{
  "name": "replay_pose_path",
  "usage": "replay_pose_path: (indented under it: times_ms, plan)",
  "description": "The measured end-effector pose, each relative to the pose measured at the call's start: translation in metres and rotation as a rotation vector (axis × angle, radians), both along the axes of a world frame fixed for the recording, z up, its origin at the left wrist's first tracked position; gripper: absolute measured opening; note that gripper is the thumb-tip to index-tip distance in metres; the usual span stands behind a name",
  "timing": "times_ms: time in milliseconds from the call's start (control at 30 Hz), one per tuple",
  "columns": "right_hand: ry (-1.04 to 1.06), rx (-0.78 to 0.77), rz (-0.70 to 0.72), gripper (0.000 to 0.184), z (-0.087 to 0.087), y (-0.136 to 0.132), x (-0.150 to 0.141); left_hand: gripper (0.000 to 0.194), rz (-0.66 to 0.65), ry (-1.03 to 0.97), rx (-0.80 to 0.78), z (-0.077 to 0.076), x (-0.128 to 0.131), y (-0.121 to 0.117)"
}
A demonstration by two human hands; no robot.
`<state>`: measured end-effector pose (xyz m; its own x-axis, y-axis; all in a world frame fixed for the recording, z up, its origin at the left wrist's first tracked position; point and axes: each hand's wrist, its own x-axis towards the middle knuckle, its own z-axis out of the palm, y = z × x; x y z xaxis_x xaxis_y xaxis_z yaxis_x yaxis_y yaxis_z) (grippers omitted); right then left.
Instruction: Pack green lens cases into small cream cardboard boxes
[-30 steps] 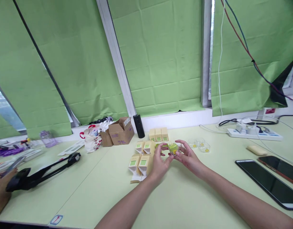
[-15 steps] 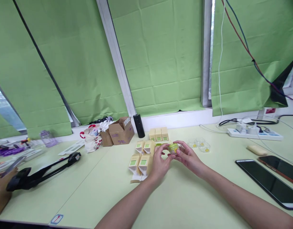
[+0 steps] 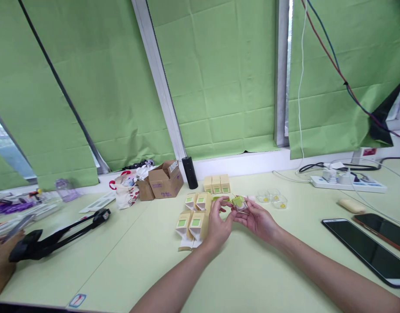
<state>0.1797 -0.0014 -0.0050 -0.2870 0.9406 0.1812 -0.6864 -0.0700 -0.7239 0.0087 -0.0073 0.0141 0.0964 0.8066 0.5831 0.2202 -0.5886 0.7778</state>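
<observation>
A small clear jar with a green top (image 3: 239,203) is held above the table, tilted. My right hand (image 3: 259,220) is closed around its right side and underneath. At the jar's left edge, the curled fingertips of my left hand (image 3: 219,221) pinch in against it. Opened cartons with green labels (image 3: 196,221) stand just left of my left hand, some with flaps folded out. Green items (image 3: 216,198) behind that hand are partly hidden. Right of my right hand sit several clear round lids or cups with yellow spots (image 3: 279,201).
Closed cartons (image 3: 216,184) stand farther back beside a black cylinder (image 3: 190,172) and a brown cardboard box (image 3: 166,179). At right lie phones (image 3: 365,248) and a power strip (image 3: 349,183). Another person's hand (image 3: 6,256) is at far left, near a black strapped device (image 3: 56,241).
The jar has turned and tilted, showing more of its green face. My right hand has rolled palm-up beneath it, while my left hand has barely moved.
</observation>
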Motion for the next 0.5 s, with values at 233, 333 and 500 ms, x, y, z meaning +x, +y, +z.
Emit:
replay_pose_path:
  times_ms: [233, 333, 500]
  plan:
    - [-0.041, 0.025, -0.114, 0.041, 0.009, -0.007, -0.001, 0.038, -0.058, -0.015, -0.047, 0.000, -0.001, 0.002]
    - [-0.120, 0.063, -0.216, 0.055, 0.012, -0.009, -0.002, 0.044, -0.090, -0.015, -0.090, 0.001, -0.001, 0.002]
    - [-0.297, 0.176, -0.416, 0.070, 0.010, -0.005, -0.002, 0.058, -0.152, -0.049, -0.120, 0.001, -0.004, 0.006]
